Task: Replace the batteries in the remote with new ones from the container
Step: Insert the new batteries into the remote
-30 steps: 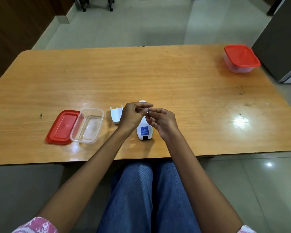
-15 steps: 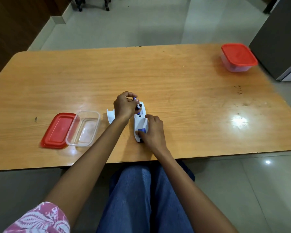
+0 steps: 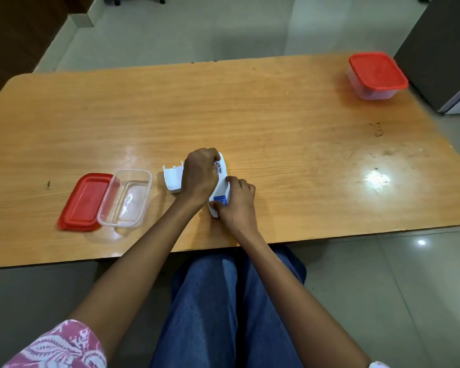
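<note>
The remote (image 3: 222,188) is laid back-up on the counter (image 3: 276,123), its near end clamped in the right grip (image 3: 238,201). What appears to be a battery (image 3: 217,163) is pinched in the left grip (image 3: 201,175) over the compartment (image 3: 220,170). If pressed in tilted or reversed, the cell could be sprung out or left without contact.

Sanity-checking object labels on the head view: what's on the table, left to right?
Left to right: flat red plastic lid → clear empty rectangular plastic container → white curved battery cover → white remote with blue label → closed clear container with red lid, at the far right corner.
</note>
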